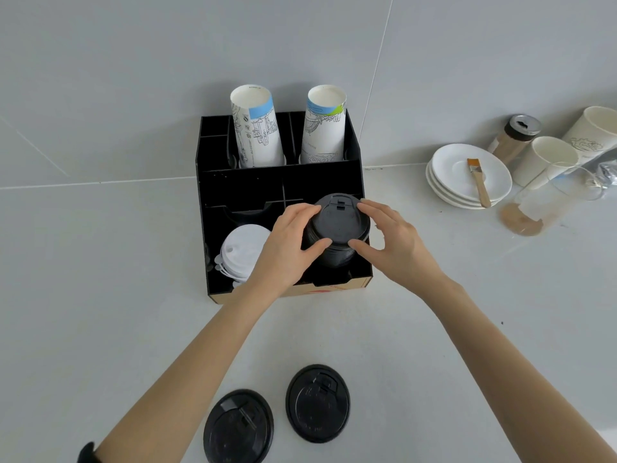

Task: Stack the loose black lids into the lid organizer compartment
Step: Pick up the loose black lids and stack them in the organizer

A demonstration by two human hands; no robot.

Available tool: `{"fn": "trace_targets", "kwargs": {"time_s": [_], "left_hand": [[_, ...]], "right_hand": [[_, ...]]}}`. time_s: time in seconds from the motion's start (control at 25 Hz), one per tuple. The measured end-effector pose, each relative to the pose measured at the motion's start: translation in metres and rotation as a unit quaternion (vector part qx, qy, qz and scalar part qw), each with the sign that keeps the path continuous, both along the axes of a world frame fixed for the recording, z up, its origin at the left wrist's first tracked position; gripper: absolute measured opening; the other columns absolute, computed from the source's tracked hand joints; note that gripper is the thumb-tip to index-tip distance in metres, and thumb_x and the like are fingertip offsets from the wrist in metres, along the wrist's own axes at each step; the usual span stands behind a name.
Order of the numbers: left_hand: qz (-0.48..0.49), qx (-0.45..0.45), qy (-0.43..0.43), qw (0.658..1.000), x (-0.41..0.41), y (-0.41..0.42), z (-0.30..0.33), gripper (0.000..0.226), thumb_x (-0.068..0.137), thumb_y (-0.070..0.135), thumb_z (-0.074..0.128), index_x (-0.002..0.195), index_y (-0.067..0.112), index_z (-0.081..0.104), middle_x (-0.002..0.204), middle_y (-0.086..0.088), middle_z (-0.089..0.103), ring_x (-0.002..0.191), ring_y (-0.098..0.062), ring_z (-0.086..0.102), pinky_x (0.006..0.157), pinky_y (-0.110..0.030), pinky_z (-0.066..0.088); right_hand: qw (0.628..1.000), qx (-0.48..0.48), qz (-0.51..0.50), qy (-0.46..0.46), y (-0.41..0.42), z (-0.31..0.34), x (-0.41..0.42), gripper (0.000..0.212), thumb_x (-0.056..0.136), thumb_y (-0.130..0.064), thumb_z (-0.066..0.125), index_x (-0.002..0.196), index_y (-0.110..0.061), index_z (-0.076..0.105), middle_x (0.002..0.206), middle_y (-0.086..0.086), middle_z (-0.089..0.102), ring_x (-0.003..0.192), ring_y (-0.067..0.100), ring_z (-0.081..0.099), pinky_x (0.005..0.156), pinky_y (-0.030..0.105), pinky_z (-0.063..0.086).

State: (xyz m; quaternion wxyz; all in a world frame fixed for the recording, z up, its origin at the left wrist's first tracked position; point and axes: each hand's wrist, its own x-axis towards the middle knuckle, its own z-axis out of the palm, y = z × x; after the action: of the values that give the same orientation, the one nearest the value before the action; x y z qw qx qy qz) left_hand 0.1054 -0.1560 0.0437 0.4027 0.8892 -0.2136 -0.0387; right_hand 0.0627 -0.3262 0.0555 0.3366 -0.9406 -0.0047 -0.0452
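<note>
I've got left hand [287,248] and right hand [392,242], each grip clamped on the black lid stack [337,232], squaring it in the organizer [213,182] compartment; two loose lids [238,427] wait on bench [434,329].

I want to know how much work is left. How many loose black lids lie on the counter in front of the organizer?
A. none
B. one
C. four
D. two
D: two loose black lids, one and another, lie flat on the counter near the person, while both hands, left hand and right hand, are at the black lid stack in the organizer.
</note>
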Motion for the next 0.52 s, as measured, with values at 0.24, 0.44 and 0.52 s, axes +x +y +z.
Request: {"fn": "trace_targets", "kwargs": {"time_s": [0.24,0.44,0.52], "left_hand": [[0.011,0.006,0.021,1.0,0.007,-0.004,-0.012,0.052,0.083,0.018,0.059,0.13,0.011,0.039,0.136,-0.007,0.042,0.124,-0.02,0.041,0.103,-0.033,0.039],[0.007,0.008,0.034,0.999,0.011,-0.004,-0.014,0.052,0.083,0.019,0.059,0.131,0.012,0.038,0.137,-0.006,0.041,0.125,-0.021,0.04,0.103,-0.033,0.039],[0.005,0.008,0.034,0.999,0.011,-0.004,-0.014,0.053,0.084,0.019,0.058,0.131,0.012,0.037,0.138,-0.006,0.04,0.126,-0.02,0.039,0.102,-0.031,0.037]], "right_hand": [[0.999,-0.013,0.003,0.031,0.002,-0.01,0.012,0.056,0.083,-0.019,0.059,0.133,-0.011,0.035,0.144,0.006,0.038,0.131,0.022,0.034,0.105,0.025,0.025],[0.999,-0.015,-0.001,0.045,0.003,-0.015,0.012,0.056,0.085,-0.02,0.056,0.135,-0.012,0.031,0.146,0.006,0.034,0.134,0.02,0.029,0.101,0.019,0.019],[0.999,-0.015,-0.003,0.04,0.004,-0.015,0.012,0.056,0.085,-0.019,0.056,0.135,-0.012,0.03,0.146,0.007,0.034,0.134,0.021,0.028,0.101,0.019,0.018]]}}
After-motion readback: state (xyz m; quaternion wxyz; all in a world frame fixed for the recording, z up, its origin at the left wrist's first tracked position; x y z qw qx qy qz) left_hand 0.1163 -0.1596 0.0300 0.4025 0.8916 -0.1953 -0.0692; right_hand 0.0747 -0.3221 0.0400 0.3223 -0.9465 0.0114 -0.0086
